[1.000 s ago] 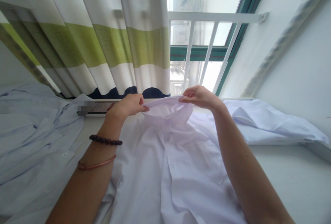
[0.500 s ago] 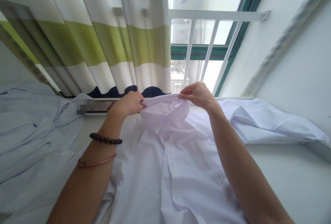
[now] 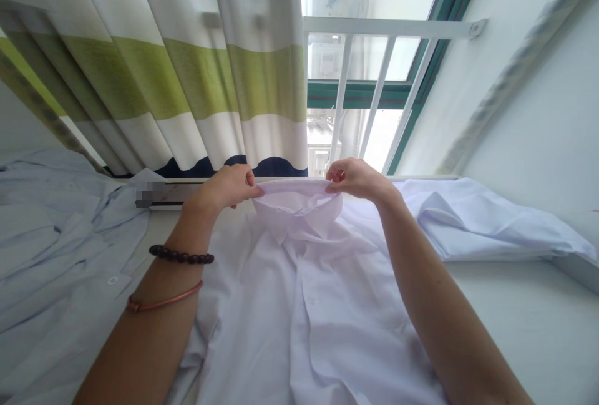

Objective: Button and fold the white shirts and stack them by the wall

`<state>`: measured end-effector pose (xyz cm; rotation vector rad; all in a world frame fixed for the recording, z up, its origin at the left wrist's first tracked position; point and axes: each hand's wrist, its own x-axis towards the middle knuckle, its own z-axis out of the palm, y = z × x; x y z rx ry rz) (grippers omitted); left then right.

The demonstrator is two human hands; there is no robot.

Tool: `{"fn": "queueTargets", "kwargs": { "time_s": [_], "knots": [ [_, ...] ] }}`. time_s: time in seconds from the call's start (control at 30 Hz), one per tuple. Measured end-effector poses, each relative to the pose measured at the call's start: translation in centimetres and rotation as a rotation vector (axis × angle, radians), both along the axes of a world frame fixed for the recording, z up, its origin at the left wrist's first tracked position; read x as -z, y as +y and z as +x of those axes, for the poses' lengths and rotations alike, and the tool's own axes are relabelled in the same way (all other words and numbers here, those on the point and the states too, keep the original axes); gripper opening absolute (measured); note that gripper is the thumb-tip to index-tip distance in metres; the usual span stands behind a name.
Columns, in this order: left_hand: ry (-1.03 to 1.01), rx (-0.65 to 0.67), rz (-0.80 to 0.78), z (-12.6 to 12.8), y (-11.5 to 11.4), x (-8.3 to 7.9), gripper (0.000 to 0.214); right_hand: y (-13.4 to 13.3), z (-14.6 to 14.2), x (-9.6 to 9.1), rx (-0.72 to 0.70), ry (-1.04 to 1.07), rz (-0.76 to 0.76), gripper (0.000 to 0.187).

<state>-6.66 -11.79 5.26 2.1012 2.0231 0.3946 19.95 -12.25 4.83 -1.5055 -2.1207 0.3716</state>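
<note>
A white button-up shirt (image 3: pixel 309 311) lies front-up on a white surface (image 3: pixel 524 324) before me, its collar (image 3: pixel 297 196) at the far end near the window. My left hand (image 3: pixel 227 186) pinches the left end of the collar, fingers closed on the fabric. My right hand (image 3: pixel 355 177) pinches the right end in the same way. The collar is stretched flat between the two hands. Two bracelets circle my left wrist.
A heap of pale blue shirts (image 3: pixel 56 243) lies at the left. Another white garment (image 3: pixel 482 218) lies at the right by the wall. A striped curtain (image 3: pixel 187 80) and a barred window (image 3: pixel 374 80) stand behind the surface.
The collar, loose and bunched a second ago, has been pulled taut and folded down flat. Both hands kept their grip and dropped slightly toward the shirt.
</note>
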Motion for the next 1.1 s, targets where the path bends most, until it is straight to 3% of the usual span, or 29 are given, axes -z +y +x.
{"fn": "queueTargets", "kwargs": {
  "time_s": [0.17, 0.37, 0.53, 0.8, 1.0, 1.1],
  "knots": [
    [-0.021, 0.045, 0.111, 0.3, 0.0, -0.2, 0.020, -0.2, 0.2, -0.2, -0.006, 0.084, -0.007, 0.011],
    [0.140, 0.096, 0.202, 0.4, -0.3, -0.7, 0.012, 0.3, 0.4, 0.0, 0.004, 0.166, 0.107, 0.009],
    [0.182, 0.043, 0.258, 0.3, 0.1, -0.1, 0.012, 0.5, 0.2, 0.3, -0.009, 0.217, 0.121, 0.009],
    [0.109, 0.094, 0.079, -0.7, 1.3, 1.2, 0.017, 0.0, -0.4, 0.1, -0.048, 0.211, 0.094, 0.006],
    [0.266, 0.200, 0.193, -0.7, 1.4, 1.0, 0.014, -0.1, -0.3, 0.0, -0.037, 0.162, 0.085, 0.007],
    [0.245, 0.239, 0.198, -0.6, 1.2, 0.9, 0.015, 0.0, -0.3, 0.1, -0.021, 0.161, 0.074, 0.007]
  ]
}}
